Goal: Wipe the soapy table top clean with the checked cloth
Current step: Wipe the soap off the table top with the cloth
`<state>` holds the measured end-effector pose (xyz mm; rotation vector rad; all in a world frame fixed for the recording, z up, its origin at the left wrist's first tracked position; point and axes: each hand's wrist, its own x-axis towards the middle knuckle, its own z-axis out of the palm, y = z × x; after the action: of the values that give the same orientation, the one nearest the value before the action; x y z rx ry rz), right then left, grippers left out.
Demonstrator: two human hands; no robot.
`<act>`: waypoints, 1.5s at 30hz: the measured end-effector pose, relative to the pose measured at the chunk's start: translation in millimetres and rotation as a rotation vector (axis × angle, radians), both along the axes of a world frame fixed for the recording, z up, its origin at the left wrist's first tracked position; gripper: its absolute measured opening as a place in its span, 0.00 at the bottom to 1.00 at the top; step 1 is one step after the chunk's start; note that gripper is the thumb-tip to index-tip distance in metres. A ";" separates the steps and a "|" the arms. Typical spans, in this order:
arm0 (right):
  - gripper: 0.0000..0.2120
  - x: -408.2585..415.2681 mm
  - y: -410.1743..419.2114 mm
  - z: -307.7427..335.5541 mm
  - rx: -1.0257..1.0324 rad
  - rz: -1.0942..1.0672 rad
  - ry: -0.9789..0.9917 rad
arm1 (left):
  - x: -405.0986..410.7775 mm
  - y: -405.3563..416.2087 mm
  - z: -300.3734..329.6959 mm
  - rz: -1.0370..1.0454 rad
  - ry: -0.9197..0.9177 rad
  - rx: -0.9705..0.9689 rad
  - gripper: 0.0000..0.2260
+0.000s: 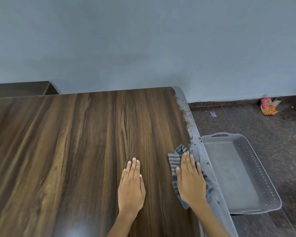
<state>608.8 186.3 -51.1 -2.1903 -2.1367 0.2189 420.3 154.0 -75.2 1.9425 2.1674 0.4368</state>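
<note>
Flat hands on the bench, cloth at its right edge.
The right hand (190,181) lies open, palm pressing the cloth (175,162) onto the bench (75,142); the left hand (132,185) rests open just beside it. A pale film, probably soap, lines that edge.

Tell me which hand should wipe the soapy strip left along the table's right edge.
Right. The right hand already presses flat on the grey checked cloth beside the wet strip on the dark wooden table. The left hand rests bare, farther away.
</note>
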 end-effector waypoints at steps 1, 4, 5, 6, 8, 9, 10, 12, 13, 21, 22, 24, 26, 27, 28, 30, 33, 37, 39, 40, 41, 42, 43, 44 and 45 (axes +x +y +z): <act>0.31 -7.0 13.7 1.5 -0.014 -0.047 0.013 | -0.4 -7.3 1.5 -0.003 0.001 -0.009 0.21; 0.33 -38.6 38.0 5.0 -0.098 -0.002 0.006 | -1.1 -27.2 4.3 -0.011 0.012 -0.049 0.21; 0.33 -49.0 36.6 7.5 -0.105 0.063 0.007 | -1.5 -34.2 5.2 -0.015 0.019 -0.067 0.22; 0.34 -56.6 28.9 8.3 -0.105 0.143 0.004 | -2.3 -40.4 6.1 -0.021 0.021 -0.089 0.23; 0.29 -58.1 -1.3 1.1 -0.025 0.285 0.000 | -4.1 -49.5 6.7 -0.026 0.017 -0.108 0.25; 0.26 -53.5 -22.4 -2.8 -0.003 0.335 0.029 | -4.4 -52.8 6.5 -0.027 0.016 -0.106 0.25; 0.25 -46.7 -46.6 -3.5 -0.007 0.373 0.068 | -4.6 -55.7 6.7 -0.029 0.014 -0.106 0.25; 0.25 -22.9 -93.3 -4.0 -0.023 0.422 0.106 | -4.3 -59.9 7.5 -0.026 0.005 -0.113 0.25; 0.25 -7.5 -112.6 -1.4 -0.034 0.429 0.103 | -4.3 -62.1 8.1 -0.021 -0.006 -0.114 0.25; 0.32 20.8 -54.1 6.6 -0.019 0.037 0.000 | -2.6 -79.9 1.9 0.009 0.015 -0.026 0.23; 0.30 8.4 -40.0 6.2 -0.061 0.019 -0.015 | -3.1 -81.7 1.3 0.013 0.012 -0.020 0.24; 0.27 -15.8 -29.7 4.5 -0.096 0.055 -0.019 | -1.9 -87.0 1.0 0.010 0.012 -0.007 0.24; 0.29 -33.8 -43.2 7.3 -0.091 0.174 0.006 | -1.6 -92.6 0.1 0.004 0.011 -0.001 0.25; 0.30 -36.8 -57.2 6.7 -0.086 0.253 0.014 | -1.5 -94.7 -0.5 0.005 0.004 -0.002 0.25; 0.29 -34.8 -74.1 4.7 -0.065 0.329 0.008 | -1.2 -97.6 -1.3 0.007 0.000 -0.003 0.25; 0.26 -23.0 -114.0 4.0 -0.032 0.436 0.027 | -1.1 -103.4 -2.2 0.013 0.008 -0.004 0.25; 0.25 10.2 -166.6 5.3 -0.091 0.566 0.032 | -1.5 -111.3 -2.3 0.017 -0.002 -0.015 0.26; 0.24 56.4 -171.5 5.1 -0.062 0.555 -0.042 | 2.1 -120.1 -0.1 0.028 -0.021 -0.008 0.27; 0.26 62.6 -149.7 4.6 -0.053 0.409 -0.067 | 2.5 -126.5 0.2 0.027 -0.017 -0.009 0.27; 0.29 59.6 -137.4 5.6 -0.061 0.336 -0.045 | 2.6 -130.0 0.2 0.027 -0.016 -0.009 0.27; 0.32 52.5 -125.9 6.1 -0.071 0.269 -0.019 | 2.6 -133.0 0.3 0.027 -0.017 -0.010 0.27; 0.35 42.3 -116.1 4.8 -0.062 0.216 -0.006 | 2.5 -135.8 0.6 0.027 -0.020 -0.012 0.26; 0.36 29.6 -110.7 4.3 -0.059 0.171 0.002 | 2.9 -139.6 0.9 0.025 -0.026 -0.014 0.25; 0.35 15.6 -108.3 5.9 -0.063 0.143 0.008 | 3.2 -142.5 1.2 0.023 -0.031 -0.019 0.24; 0.33 2.3 -112.1 7.7 -0.071 0.138 0.012 | 3.1 -145.8 1.6 0.019 -0.034 -0.025 0.24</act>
<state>611.1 74.1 -43.5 -2.0721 -2.3099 0.3200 423.3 8.2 -73.6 1.8886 2.1617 0.4412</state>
